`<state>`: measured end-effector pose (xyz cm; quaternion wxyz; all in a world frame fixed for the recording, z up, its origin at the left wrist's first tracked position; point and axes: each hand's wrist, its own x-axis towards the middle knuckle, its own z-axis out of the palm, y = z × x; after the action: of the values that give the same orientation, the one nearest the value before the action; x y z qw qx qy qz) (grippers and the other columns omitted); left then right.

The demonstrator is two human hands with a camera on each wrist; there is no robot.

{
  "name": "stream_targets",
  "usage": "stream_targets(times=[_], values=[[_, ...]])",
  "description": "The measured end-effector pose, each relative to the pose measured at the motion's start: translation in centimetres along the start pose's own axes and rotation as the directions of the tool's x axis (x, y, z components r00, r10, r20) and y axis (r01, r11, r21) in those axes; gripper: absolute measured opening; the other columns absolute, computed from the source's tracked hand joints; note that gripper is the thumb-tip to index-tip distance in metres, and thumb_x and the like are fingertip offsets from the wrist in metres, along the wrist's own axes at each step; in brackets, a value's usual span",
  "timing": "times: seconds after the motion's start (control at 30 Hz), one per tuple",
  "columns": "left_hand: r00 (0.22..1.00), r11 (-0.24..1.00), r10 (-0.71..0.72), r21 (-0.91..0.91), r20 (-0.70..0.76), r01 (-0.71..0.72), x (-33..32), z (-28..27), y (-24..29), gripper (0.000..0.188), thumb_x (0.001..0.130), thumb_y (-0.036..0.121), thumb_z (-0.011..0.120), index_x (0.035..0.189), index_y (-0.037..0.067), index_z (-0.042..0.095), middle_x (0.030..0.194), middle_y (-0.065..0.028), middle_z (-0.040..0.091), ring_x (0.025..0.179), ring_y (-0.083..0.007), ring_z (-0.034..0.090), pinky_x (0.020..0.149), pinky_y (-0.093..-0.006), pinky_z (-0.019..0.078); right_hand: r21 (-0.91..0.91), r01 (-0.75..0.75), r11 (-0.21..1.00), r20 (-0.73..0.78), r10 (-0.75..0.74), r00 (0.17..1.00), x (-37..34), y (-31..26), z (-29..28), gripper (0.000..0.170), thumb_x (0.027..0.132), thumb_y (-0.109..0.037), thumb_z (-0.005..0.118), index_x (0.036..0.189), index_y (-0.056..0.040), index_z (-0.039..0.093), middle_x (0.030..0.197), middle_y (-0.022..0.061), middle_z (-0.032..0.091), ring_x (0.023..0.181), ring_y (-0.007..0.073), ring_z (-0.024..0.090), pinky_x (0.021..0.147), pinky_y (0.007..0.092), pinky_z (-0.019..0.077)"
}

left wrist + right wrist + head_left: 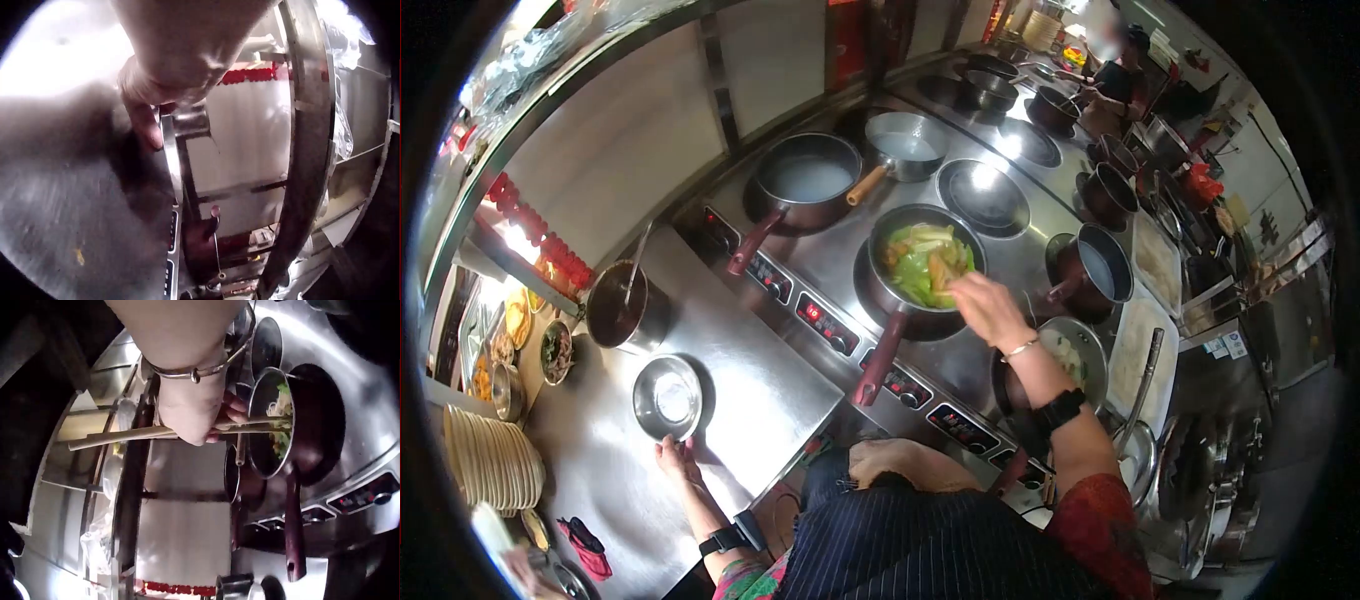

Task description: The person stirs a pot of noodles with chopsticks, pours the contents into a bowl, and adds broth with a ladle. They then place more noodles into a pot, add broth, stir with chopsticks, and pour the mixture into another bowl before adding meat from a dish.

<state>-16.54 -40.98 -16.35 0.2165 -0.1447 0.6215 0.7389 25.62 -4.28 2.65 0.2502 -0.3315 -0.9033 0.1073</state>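
In the head view my right hand (992, 310) is over a saucepan (887, 345) with a dark red handle, on the cooktop. Leafy greens and pale noodles (925, 258) fill the pan. The right wrist view shows that hand gripping a pair of long wooden chopsticks (134, 435), their tips among the food. Over the steel counter at left, my left hand (676, 460) holds the near rim of a shiny round metal bowl (668, 398), which has nothing in it. The left wrist view shows the left hand (140, 103) with the bowl mostly hidden.
Other pots stand around the pan: a dark pot of cloudy liquid (808, 178), a wooden-handled saucepan (908, 142) and a pot (1100, 262) at right. A tall pot with a ladle (625, 310) and stacked plates (492, 460) stand on the left counter. Another person (1122, 95) works at the far end.
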Motion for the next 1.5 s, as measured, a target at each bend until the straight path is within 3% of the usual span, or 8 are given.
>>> stream_targets(times=[0.2, 0.5, 0.7, 0.87, 1.1, 1.27, 1.4, 1.5], values=[[0.989, 0.95, -0.118, -0.3, -0.094, 0.084, -2.2, -1.1, -0.4, 0.045, 0.083, 0.037, 0.06, 0.099, -0.001, 0.042, 0.089, -0.015, 0.053, 0.078, -0.0249, 0.056, 0.068, -0.0308, 0.0536, 0.072, 0.09, 0.993, 0.067, -0.095, 0.993, 0.1, -5.1, -2.1, 0.008, 0.08, -0.012, 0.056, 0.087, -0.0091, 0.056, 0.079, 0.0091, 0.054, 0.069, 0.0298, 0.058, 0.062, 0.0375, 0.0476], [0.87, 0.965, -0.258, 0.16, 0.421, 0.209, -12.8, 7.4, -3.3, 0.02, 0.087, 0.023, 0.051, 0.094, 0.004, 0.05, 0.077, -0.011, 0.056, 0.054, -0.0181, 0.056, 0.044, -0.0247, 0.0487, 0.087, 0.162, 0.983, 0.214, -0.177, 0.961, -1.2, -5.1, 0.2, 0.006, 0.078, -0.011, 0.058, 0.081, -0.0086, 0.054, 0.078, 0.0088, 0.05, 0.072, 0.0278, 0.058, 0.063, 0.0375, 0.0477], [0.61, 0.831, -0.515, 0.525, 0.602, 0.184, -19.1, 11.6, -6.7, 0.011, 0.088, 0.016, 0.05, 0.092, 0.006, 0.049, 0.076, -0.0076, 0.055, 0.057, -0.0174, 0.059, 0.051, -0.029, 0.0529, -0.105, 0.072, 0.992, 0.485, -0.012, 0.875, -1.6, -1.1, -0.2, 0.038, 0.078, -0.004, 0.052, 0.116, -0.0114, 0.052, 0.101, 0.011, 0.05, 0.091, 0.0279, 0.056, 0.072, 0.0355, 0.047], [0.328, 0.743, -0.65, 0.664, 0.685, 0.084, -21.5, 13.3, -10.2, 0.009, 0.09, 0.014, 0.048, 0.092, 0.005, 0.049, 0.079, -0.0043, 0.055, 0.064, -0.0162, 0.06, 0.057, -0.0288, 0.0539, -0.119, -0.037, 0.992, 0.324, 0.074, 0.943, -3.2, -2.8, -9.2, 0.054, 0.078, -0.002, 0.051, 0.129, -0.0108, 0.039, 0.127, 0.0145, 0.043, 0.107, 0.0331, 0.05, 0.092, 0.036, 0.0405], [0.076, 0.618, -0.777, 0.78, 0.625, -0.101, -27.3, 16.9, -14.5, 0.022, 0.091, 0.019, 0.048, 0.105, 0.003, 0.051, 0.089, -0.0067, 0.058, 0.074, -0.0167, 0.061, 0.066, -0.0281, 0.0532, -0.194, -0.281, 0.94, 0.183, 0.316, 0.931, -13.6, -5.7, -23.2, 0.048, 0.075, -0.001, 0.051, 0.122, -0.0116, 0.047, 0.106, 0.0145, 0.053, 0.094, 0.0302, 0.055, 0.078, 0.036, 0.0458], [-0.215, 0.54, -0.824, 0.842, 0.525, -0.015, -34.6, 20.5, -17.5, 0.036, 0.089, 0.032, 0.052, 0.11, 0.003, 0.049, 0.091, -0.0079, 0.059, 0.079, -0.0164, 0.06, 0.072, -0.027, 0.0512, -0.312, -0.433, 0.845, 0.229, 0.51, 0.829, -24.3, -2.9, -17.1, 0.051, 0.073, 0.003, 0.049, 0.121, -0.0137, 0.049, 0.093, 0.0149, 0.053, 0.085, 0.0307, 0.055, 0.072, 0.0384, 0.0454], [-0.476, 0.294, -0.817, 0.946, 0.324, 0.14, -39.6, 22.5, -19.2, 0.046, 0.089, 0.042, 0.046, 0.11, 0.001, 0.047, 0.096, -0.0132, 0.058, 0.085, -0.0243, 0.059, 0.078, -0.0359, 0.0519, -0.216, -0.255, 0.942, 0.186, 0.297, 0.937, -29.1, -2.2, -9.4, 0.042, 0.073, 0.0, 0.05, 0.113, -0.0132, 0.056, 0.091, 0.0117, 0.05, 0.088, 0.0285, 0.051, 0.073, 0.0388, 0.0426], [-0.429, 0.29, -0.834, 0.938, 0.346, 0.192, -41.6, 23.5, -21.5, 0.045, 0.087, 0.043, 0.049, 0.109, 0.004, 0.049, 0.086, -0.0083, 0.054, 0.08, -0.0217, 0.057, 0.072, -0.0338, 0.0525, -0.176, -0.27, 0.947, 0.01, 0.276, 0.961, -29.1, -0.9, -7.9, 0.025, 0.069, -0.002, 0.059, 0.093, -0.0086, 0.059, 0.09, 0.0106, 0.05, 0.084, 0.0291, 0.052, 0.07, 0.0376, 0.0432]])
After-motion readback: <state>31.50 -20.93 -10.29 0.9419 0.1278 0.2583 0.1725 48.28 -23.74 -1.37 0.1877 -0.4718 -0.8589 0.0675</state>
